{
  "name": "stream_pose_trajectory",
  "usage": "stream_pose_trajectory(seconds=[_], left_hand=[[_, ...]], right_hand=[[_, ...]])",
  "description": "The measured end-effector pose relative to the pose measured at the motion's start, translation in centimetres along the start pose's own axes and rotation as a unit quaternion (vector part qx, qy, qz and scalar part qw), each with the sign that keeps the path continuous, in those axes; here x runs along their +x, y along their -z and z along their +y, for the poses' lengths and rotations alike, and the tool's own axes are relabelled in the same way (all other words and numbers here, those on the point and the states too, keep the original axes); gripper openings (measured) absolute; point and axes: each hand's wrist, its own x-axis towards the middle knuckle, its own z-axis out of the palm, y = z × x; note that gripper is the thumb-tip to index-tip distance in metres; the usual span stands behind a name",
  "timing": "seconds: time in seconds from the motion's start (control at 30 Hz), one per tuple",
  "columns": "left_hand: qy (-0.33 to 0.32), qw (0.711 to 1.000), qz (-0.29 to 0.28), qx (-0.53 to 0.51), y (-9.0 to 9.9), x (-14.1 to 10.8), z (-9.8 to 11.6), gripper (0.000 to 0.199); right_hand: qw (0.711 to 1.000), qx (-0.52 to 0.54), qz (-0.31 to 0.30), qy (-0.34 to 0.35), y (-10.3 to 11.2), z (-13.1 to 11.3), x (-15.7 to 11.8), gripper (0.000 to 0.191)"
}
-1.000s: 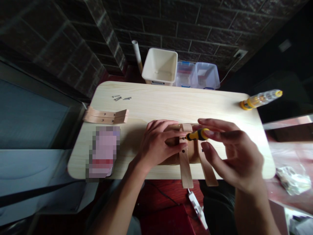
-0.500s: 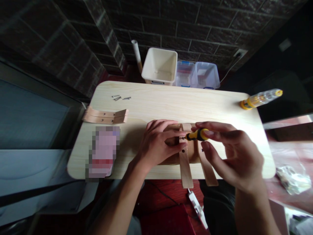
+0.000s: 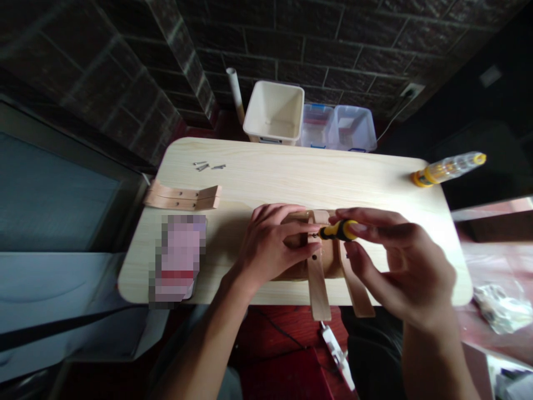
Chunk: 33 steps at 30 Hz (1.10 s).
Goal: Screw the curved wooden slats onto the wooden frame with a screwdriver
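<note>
A yellow and black screwdriver (image 3: pixel 342 230) is held by its handle between the thumb and fingers of my right hand (image 3: pixel 395 255). Its tip meets a screw in the upper hole of a curved wooden strip (image 3: pixel 318 289). My left hand (image 3: pixel 270 241) lies over the left part of a brown wooden piece (image 3: pixel 331 258), thumb and index finger at the strip on either side of the screw, closed on the work. Below the screw the strip has a second dark hole. A second wooden strip (image 3: pixel 358 291) lies to the right, partly hidden by my right hand.
Two joined curved strips (image 3: pixel 183 198) lie on the table (image 3: pixel 300 178) at the left, with several screws (image 3: pixel 202 166) behind them. A blurred-out phone (image 3: pixel 181 258) is near the front left. A clear-topped bit case (image 3: pixel 449 169) stands at the back right. Bins (image 3: pixel 272 133) are beyond.
The whole view has shifted slightly, so everything sits a little further right. Both hands keep nearly the same pose, and the screwdriver tip remains at the same screw.
</note>
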Motion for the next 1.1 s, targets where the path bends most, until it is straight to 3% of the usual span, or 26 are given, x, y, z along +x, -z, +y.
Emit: stream_pose_trajectory(seconds=[0.9,1.1], left_hand=[[-0.004,1.000,0.005,0.002,0.02,0.05,-0.07,0.024],[-0.004,1.000,0.001,0.005,0.16,0.08,0.08,0.023]], right_hand=[[1.000,0.025,-0.004,-0.015,0.10,-0.12,-0.11,0.053],[1.000,0.020,0.000,0.008,-0.06,0.14,0.10,0.051]])
